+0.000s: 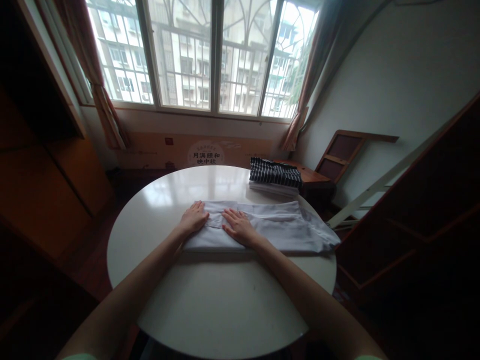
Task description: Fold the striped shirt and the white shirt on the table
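Observation:
A white garment, perhaps a shirt [277, 227], lies folded into a long strip across the round white table [221, 305]. Its right end is looser and reaches close to the table's right edge. My left hand [195, 218] rests flat on the garment's left end, fingers stretched out and pointing away from me. Just to the right, my right hand [240, 227] lies flat on the cloth with its fingers apart. Neither hand grips anything. A short stretch of cloth shows between the two hands.
At the table's back right sits a stack of folded cloth, a black-and-white striped piece [275, 172] on top of white fabric [273, 189]. Behind it stands a wooden chair [339, 155]. Barred windows [213, 60] with tied curtains [101, 107] face me. Dark wooden furniture [412, 230] leans in from the right.

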### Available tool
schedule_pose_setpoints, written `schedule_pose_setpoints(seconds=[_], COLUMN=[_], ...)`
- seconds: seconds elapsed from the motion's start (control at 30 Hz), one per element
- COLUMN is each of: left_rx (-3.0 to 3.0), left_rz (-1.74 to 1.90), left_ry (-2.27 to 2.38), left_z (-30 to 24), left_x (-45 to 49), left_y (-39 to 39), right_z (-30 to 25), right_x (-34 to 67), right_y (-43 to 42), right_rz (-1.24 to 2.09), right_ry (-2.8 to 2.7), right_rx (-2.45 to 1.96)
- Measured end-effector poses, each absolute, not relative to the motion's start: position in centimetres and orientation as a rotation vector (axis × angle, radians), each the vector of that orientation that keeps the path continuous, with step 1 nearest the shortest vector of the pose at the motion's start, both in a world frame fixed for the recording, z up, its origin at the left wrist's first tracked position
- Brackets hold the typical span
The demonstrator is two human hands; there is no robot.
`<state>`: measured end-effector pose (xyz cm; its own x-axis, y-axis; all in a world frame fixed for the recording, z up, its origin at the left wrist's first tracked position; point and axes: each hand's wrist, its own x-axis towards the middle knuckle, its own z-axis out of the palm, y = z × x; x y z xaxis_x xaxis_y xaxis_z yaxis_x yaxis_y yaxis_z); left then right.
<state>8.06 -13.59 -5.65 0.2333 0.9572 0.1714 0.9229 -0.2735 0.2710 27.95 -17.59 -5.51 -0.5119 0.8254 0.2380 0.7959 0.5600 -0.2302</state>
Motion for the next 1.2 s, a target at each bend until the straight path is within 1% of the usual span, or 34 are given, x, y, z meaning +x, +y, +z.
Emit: schedule_pose_setpoints(seconds=[0.2, 0.4, 0.6, 0.8, 1.1, 1.2], left_rx=[2.287, 2.474, 2.544, 2.662, 2.962, 2.916], left_rz=[0.500, 0.659, 0.589, 0.397, 0.787, 0.813], left_ry=[1.850, 1.754, 1.488, 1.231, 1.155, 1.278], left_z=[-6.1, -6.5, -6.1, -5.5, -5.4, -5.4], left_x=[7.5, 7.6, 6.0, 4.3, 3.8, 3.7], left_y=[-12.1, -13.9, -17.1, -21.1, -23.5, -23.6], right_z=[-5.6, -5.8, -5.8, -5.8, -6.1, -6.1], right_x=[28.0, 27.9, 27.8, 27.9, 27.9, 27.9], right_y=[-17.5, -17.4, -17.5, -17.4, -17.2, -17.2], right_rz=[0.143, 0.114, 0.118, 0.129, 0.109, 0.109], right_ry=[-2.457, -2.447, -2.449, -2.448, -2.422, -2.425], right_rx=[-1.341, -1.349, -1.350, -1.358, -1.396, -1.396])
